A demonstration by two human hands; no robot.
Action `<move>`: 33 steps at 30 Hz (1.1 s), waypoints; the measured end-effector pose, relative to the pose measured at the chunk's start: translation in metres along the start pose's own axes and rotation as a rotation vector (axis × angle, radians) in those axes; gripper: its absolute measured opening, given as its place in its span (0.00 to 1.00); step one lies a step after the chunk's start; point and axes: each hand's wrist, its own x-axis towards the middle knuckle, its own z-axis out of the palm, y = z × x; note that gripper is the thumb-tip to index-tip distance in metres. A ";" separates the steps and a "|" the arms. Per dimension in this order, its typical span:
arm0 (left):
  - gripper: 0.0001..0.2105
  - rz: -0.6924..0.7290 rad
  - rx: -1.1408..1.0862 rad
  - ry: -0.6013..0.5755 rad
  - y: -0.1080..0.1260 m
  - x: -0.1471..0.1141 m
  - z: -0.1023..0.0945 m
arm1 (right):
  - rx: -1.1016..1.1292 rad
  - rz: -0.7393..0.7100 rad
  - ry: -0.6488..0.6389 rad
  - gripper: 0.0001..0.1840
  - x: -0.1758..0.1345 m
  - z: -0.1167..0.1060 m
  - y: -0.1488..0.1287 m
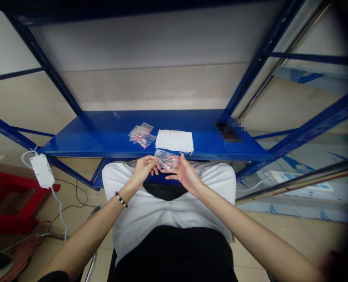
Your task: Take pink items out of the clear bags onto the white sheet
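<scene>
Clear bag [166, 159]: held up between both hands, over the lap, at the middle of the front edge of the blue shelf [103, 127]; in view it overlaps that edge, contact with it not determinable. Long axis roughly parallel to the front edge, right end slightly lower. Neither hand is nearer; each is at one end.

Left hand [146, 169]: thumb and forefinger closed in a pinch on the bag's left end, other fingers curled loosely. Right hand [188, 174]: opened wider, bag's right end lying between thumb and extended fingers; hold appears light.

Material: thin transparent film, glossy, wrinkled, roughly rectangular. Contents, if any, cannot be told; fingers show through.

On the shelf, just beyond the bag: white cloth [174, 141], matte, crinkled, rectangular, frayed at its near right corner, long side along the front edge. Just left of it, overlapping clear packets [141, 135] with small red pieces inside. Near the shelf's right end, a dark object [228, 131], pixelated, identity unreadable.
</scene>
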 end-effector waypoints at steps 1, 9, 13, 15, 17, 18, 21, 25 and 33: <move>0.17 0.011 0.028 -0.014 0.000 -0.001 0.001 | 0.040 0.020 0.026 0.29 0.000 0.001 0.002; 0.15 0.120 0.237 -0.059 -0.003 -0.010 0.012 | 0.211 0.109 0.246 0.27 0.004 -0.006 0.027; 0.11 0.211 0.380 -0.019 -0.001 -0.015 0.015 | 0.245 0.108 0.254 0.29 0.008 -0.006 0.037; 0.09 0.242 0.430 -0.009 0.000 -0.017 0.016 | 0.263 0.102 0.276 0.31 0.011 -0.004 0.040; 0.09 0.264 0.464 -0.005 0.002 -0.018 0.015 | 0.283 0.091 0.297 0.32 0.014 -0.002 0.043; 0.08 0.272 0.478 -0.004 0.002 -0.019 0.015 | 0.294 0.084 0.296 0.31 0.016 -0.002 0.044; 0.08 0.296 0.524 -0.005 0.004 -0.021 0.014 | 0.330 0.069 0.267 0.31 0.019 -0.001 0.047; 0.07 0.358 0.621 -0.005 0.008 -0.025 0.016 | 0.364 0.071 0.241 0.31 0.021 0.000 0.055; 0.06 0.418 0.763 -0.039 0.011 -0.030 0.018 | 0.440 -0.052 0.317 0.26 0.022 0.001 0.069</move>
